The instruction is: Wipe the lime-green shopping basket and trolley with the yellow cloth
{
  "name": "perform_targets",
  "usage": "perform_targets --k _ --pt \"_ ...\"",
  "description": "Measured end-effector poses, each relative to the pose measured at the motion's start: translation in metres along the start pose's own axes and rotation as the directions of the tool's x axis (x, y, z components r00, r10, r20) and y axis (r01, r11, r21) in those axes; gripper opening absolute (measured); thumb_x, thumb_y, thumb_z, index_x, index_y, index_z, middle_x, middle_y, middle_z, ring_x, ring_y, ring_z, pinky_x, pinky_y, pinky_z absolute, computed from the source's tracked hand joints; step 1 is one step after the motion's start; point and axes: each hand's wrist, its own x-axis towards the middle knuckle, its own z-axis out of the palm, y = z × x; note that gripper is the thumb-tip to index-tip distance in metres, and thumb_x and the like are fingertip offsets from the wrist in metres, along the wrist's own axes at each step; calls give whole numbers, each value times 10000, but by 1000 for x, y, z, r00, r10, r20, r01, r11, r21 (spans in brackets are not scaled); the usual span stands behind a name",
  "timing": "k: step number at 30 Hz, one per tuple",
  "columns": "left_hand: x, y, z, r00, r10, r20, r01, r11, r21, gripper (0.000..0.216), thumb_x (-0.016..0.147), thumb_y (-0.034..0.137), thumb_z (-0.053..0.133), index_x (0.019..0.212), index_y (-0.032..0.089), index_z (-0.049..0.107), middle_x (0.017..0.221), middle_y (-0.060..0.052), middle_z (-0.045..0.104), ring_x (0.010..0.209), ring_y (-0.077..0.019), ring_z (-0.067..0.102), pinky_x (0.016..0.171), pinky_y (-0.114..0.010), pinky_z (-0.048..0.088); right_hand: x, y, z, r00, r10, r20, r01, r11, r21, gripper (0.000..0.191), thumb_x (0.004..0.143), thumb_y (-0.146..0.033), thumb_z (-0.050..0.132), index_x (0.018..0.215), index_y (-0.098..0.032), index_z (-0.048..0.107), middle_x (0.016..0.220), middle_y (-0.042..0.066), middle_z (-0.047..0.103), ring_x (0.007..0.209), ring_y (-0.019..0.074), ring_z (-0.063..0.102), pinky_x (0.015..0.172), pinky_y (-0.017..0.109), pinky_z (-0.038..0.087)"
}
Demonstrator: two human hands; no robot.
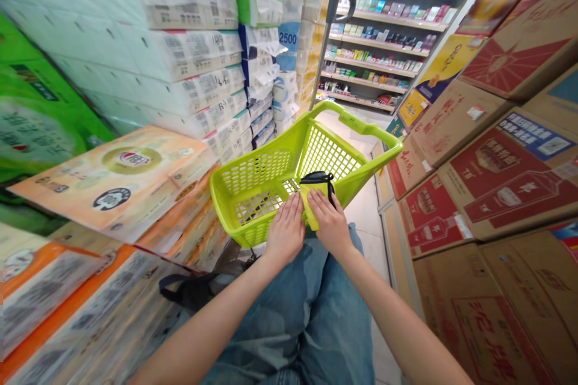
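A small yellow pouch-like bundle (309, 212) with black trim and a black cord or strap lies at the near rim of a lime-green shopping basket (253, 163). My right hand (326, 216) rests on top of the bundle, fingers stretched out and flat. Just left of it, my left hand (287, 225) lies with its fingers extended, touching or almost touching the bundle's left edge. Both palms are hidden from above. Through the basket's lattice floor some dark shapes show. Its long handle (361, 123) rises on the far right side.
Stacked tissue packs (194, 51) line the left, with an orange carton (130, 168) jutting out. Cardboard cartons (501, 186) wall the right. Shelves of small boxes (379, 42) stand ahead behind a dark post (326, 36). A dark bag (194, 289) is by my left leg.
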Motion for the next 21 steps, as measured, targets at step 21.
perform_targets --k 21 --pt "0 -1 3 1000 1 24 -2 999 43 614 954 214 347 1533 52 220 1619 -114 233 1515 -216 157 1236 -399 213 3 -14 13 992 102 -79 -102 995 9 689 798 -36 426 1475 -158 403 1525 74 441 1438 202 371 1217 433 198"
